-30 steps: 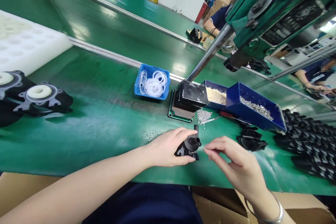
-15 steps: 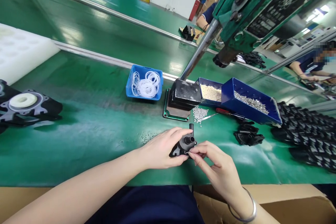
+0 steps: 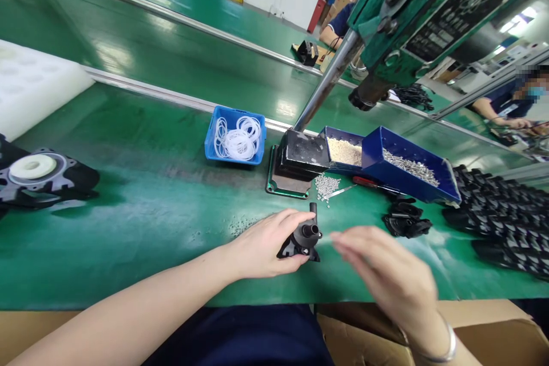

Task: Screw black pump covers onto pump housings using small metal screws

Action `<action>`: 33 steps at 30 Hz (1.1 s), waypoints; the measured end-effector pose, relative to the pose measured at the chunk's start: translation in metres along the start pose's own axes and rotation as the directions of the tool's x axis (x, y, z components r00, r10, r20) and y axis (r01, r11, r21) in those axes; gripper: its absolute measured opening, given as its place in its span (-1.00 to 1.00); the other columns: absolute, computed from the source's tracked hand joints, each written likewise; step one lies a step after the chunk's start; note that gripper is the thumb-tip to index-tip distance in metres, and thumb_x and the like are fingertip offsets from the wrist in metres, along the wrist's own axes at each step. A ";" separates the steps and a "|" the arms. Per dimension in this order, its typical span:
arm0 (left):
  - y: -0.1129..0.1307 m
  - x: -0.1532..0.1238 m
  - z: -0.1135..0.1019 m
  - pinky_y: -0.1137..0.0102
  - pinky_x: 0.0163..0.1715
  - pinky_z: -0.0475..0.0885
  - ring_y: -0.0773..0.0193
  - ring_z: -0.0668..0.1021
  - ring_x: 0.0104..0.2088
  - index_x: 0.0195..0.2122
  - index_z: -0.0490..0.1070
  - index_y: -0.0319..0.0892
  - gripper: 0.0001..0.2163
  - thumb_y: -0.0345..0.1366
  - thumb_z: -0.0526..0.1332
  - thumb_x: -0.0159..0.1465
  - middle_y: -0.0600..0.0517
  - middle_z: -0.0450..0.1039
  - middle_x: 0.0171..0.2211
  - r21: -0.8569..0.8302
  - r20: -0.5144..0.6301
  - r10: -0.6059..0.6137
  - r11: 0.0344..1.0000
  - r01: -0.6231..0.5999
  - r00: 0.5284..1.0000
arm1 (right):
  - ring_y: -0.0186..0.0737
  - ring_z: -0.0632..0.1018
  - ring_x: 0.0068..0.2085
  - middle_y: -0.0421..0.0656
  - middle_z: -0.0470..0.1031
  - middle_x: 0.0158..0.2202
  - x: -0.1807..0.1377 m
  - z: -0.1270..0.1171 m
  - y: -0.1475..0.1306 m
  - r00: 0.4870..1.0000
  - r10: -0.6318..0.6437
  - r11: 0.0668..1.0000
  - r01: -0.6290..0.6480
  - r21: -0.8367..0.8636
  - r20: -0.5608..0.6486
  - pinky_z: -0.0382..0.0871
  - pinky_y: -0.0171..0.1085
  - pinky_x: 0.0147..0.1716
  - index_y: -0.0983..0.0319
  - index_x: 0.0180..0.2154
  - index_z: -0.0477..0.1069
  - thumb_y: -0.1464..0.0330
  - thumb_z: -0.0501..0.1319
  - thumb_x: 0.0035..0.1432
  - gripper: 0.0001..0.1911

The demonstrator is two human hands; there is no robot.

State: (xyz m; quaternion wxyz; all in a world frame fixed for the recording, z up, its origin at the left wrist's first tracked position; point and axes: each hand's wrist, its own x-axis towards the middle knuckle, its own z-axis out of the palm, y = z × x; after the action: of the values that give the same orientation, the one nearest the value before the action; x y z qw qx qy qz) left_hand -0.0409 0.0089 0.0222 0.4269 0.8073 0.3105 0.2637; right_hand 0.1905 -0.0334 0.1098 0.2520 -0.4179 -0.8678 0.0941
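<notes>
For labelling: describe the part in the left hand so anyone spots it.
On the green bench, in front of the black press base, the left hand grips a small black pump housing. Unlike the loose black parts at right, it alone is held.

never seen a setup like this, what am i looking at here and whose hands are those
This is one picture from a camera worn on a person's head, looking down at their own two bare hands over a green workbench. No robot is involved. The left hand grips a small black plastic part with a short pipe on top. The right hand hovers just right of it, blurred, so I cannot tell whether its fingers pinch anything. Behind them sit a blue tray of white rings, two blue bins, one with pale bits and one with metal screws, and a loose heap of small metal pieces. The green machine above stands on a steel post. More black parts are piled at the right. Other people work at benches farther back.
</notes>
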 end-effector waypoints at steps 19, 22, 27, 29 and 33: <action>-0.007 -0.003 -0.011 0.11 0.30 0.27 0.04 0.29 0.33 0.42 -0.21 0.06 -0.14 -0.23 0.34 0.24 -0.06 0.08 0.39 0.065 0.106 -0.028 0.998 0.021 0.994 | -0.13 0.55 -0.10 -0.06 0.53 -0.12 0.016 -0.011 0.049 0.964 -0.093 0.975 0.037 -0.220 -0.248 0.49 -0.15 -0.11 0.16 0.06 0.39 0.52 0.20 0.25 -0.64; -0.008 -0.001 -0.007 0.15 0.28 0.29 0.08 0.33 0.29 0.39 -0.13 0.10 -0.17 -0.28 0.36 0.23 -0.04 0.15 0.34 0.064 0.087 -0.004 0.998 -0.001 0.996 | -0.05 0.50 -0.07 0.06 0.48 -0.01 -0.019 0.029 0.015 0.973 -0.227 0.970 0.222 -0.099 -0.039 0.49 -0.09 -0.15 0.29 0.16 0.34 0.58 0.26 0.16 -0.48; -0.006 0.000 -0.006 0.17 0.20 0.37 0.07 0.39 0.23 0.35 -0.03 0.15 -0.26 -0.31 0.34 0.24 -0.03 0.16 0.29 0.105 0.112 -0.008 0.994 -0.004 0.994 | -0.02 0.43 -0.02 0.12 0.38 0.05 -0.048 0.059 0.015 0.988 -0.153 0.988 0.153 -0.021 -0.033 0.48 -0.03 -0.12 0.33 0.21 0.30 0.62 0.22 0.14 -0.41; -0.006 -0.001 -0.006 0.17 0.19 0.38 0.08 0.40 0.22 0.35 -0.03 0.15 -0.26 -0.29 0.35 0.24 -0.03 0.17 0.29 0.110 0.113 -0.010 0.994 -0.002 0.994 | -0.03 0.43 0.00 0.12 0.36 0.07 -0.051 0.062 0.017 0.993 -0.116 0.993 0.116 -0.005 -0.030 0.48 -0.03 -0.09 0.31 0.23 0.28 0.62 0.21 0.15 -0.40; -0.004 -0.002 -0.007 0.19 0.19 0.38 0.08 0.41 0.21 0.34 -0.01 0.13 -0.27 -0.30 0.35 0.24 -0.04 0.18 0.28 0.113 0.109 -0.011 0.994 -0.002 0.994 | -0.03 0.42 0.04 0.12 0.33 0.09 -0.056 0.069 0.016 0.993 -0.108 0.994 0.108 -0.021 -0.048 0.48 -0.04 -0.05 0.29 0.26 0.26 0.63 0.17 0.16 -0.38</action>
State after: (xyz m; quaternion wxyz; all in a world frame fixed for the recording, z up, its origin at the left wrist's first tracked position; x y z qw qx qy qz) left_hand -0.0482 0.0133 0.0217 0.3974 0.8428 0.3028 0.1999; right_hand 0.1953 -0.0627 0.0249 0.2741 -0.3748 -0.8835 0.0622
